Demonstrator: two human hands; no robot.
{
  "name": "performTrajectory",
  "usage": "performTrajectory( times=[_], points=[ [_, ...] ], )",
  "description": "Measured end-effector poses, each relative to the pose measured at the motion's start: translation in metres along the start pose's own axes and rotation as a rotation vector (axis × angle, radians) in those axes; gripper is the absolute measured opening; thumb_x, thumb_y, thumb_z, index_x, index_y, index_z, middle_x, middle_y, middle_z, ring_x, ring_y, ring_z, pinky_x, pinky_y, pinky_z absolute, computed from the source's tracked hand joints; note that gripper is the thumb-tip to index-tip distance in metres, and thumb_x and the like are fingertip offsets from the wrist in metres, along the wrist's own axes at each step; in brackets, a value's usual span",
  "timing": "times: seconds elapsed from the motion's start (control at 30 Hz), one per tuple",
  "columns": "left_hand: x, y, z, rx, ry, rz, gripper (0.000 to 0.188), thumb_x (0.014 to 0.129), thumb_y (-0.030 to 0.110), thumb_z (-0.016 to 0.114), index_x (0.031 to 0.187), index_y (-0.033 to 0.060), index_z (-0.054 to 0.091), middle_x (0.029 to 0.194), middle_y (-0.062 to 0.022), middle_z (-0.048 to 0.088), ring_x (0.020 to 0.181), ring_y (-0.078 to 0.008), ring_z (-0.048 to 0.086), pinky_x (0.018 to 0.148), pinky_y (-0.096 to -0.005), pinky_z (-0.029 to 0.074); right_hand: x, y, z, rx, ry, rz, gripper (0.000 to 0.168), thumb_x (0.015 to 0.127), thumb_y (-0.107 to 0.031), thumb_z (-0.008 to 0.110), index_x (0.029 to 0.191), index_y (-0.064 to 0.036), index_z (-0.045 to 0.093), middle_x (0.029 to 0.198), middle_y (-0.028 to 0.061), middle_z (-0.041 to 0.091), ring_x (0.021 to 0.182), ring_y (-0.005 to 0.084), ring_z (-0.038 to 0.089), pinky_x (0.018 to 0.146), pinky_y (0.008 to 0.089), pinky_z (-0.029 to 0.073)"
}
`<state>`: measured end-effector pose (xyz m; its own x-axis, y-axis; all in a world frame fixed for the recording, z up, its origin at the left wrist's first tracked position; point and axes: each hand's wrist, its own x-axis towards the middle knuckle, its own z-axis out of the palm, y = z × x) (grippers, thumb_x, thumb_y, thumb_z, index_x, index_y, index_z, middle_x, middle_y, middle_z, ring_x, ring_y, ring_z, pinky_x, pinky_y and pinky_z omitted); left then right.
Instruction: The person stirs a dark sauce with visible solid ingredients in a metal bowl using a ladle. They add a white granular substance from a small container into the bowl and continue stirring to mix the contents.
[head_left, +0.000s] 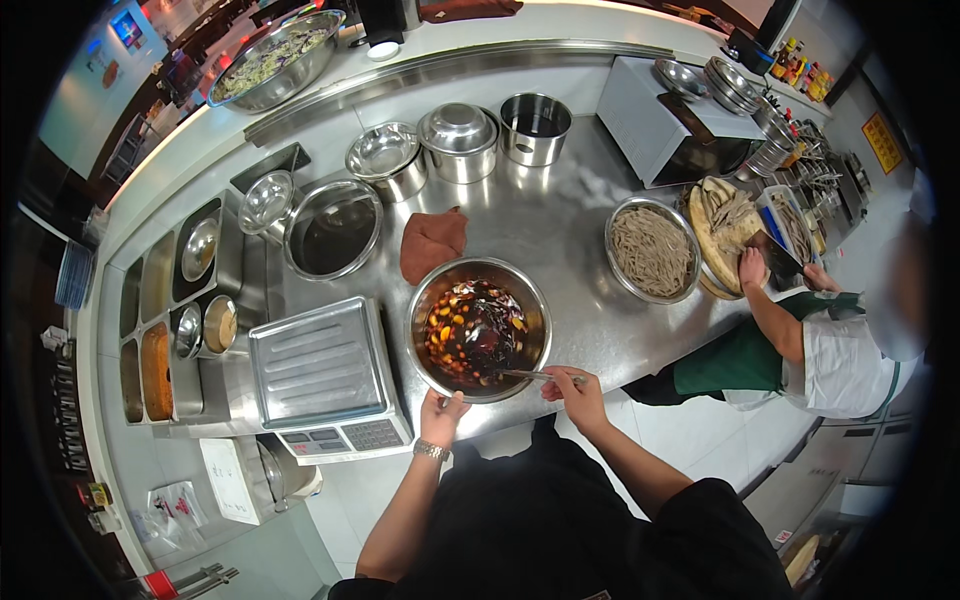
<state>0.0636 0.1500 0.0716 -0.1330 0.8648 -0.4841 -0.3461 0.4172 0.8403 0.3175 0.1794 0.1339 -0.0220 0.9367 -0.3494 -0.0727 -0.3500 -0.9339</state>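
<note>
Before me on the steel counter stands a stainless steel bowl (543, 311) of dark sauce (480, 330) with yellow and red bits in it. My left hand (441, 417) pinches the bowl's near rim, thumb on top. In my right hand (576, 394) is the handle of a metal utensil (525, 373), probably a spoon or ladle; its far end is hidden in the sauce. A reddish-brown cloth (429, 241) lies just behind the bowl. A digital scale (319, 367) with a ribbed steel platform sits to the left of it.
To the right are a bowl of greyish strips (651, 251) and a co-worker's hand (752, 268) beside a cleaver (776, 255) on a round chopping board (701, 217). Steel pots (536, 127) line the back, near a microwave oven (667, 124). A wide basin (334, 229) stands behind the scale.
</note>
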Motion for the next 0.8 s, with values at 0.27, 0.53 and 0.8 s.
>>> performTrajectory(
  times=[0.27, 0.53, 0.8],
  points=[
    [0.003, 0.002, -0.004, -0.073, 0.009, -0.043, 0.015, 0.091, 0.004, 0.058, 0.086, 0.0043, 0.044, 0.082, -0.0057, 0.053, 0.076, -0.0184, 0.063, 0.077, -0.0360, 0.059, -0.008, -0.040, 0.028, -0.117, -0.076, -0.184, 0.024, 0.095, -0.013, 0.054, 0.107, 0.006, 0.063, 0.083, 0.0101, 0.067, 0.072, 0.0141, 0.064, 0.067, 0.0253, 0.053],
    [0.007, -0.010, -0.012, -0.122, -0.015, -0.059, 0.011, 0.090, 0.003, 0.058, 0.095, 0.0052, 0.049, 0.080, -0.0009, 0.054, 0.074, -0.0111, 0.060, 0.077, -0.0309, 0.058, -0.012, -0.087, 0.030, -0.497, -0.130, -0.517, 0.019, 0.091, -0.008, 0.059, 0.107, -0.002, 0.065, 0.076, 0.0116, 0.064, 0.066, 0.0194, 0.062, 0.061, 0.0288, 0.049],
    [0.006, -0.013, -0.015, -0.170, 0.005, -0.106, 0.012, 0.090, 0.004, 0.060, 0.092, 0.0055, 0.048, 0.083, -0.0023, 0.055, 0.076, -0.0113, 0.060, 0.078, -0.0309, 0.057, -0.005, -0.100, 0.026, -0.810, -0.269, -0.838, 0.023, 0.084, -0.004, 0.063, 0.107, -0.005, 0.064, 0.078, 0.0098, 0.060, 0.068, 0.0262, 0.060, 0.059, 0.0336, 0.049]
  ],
)
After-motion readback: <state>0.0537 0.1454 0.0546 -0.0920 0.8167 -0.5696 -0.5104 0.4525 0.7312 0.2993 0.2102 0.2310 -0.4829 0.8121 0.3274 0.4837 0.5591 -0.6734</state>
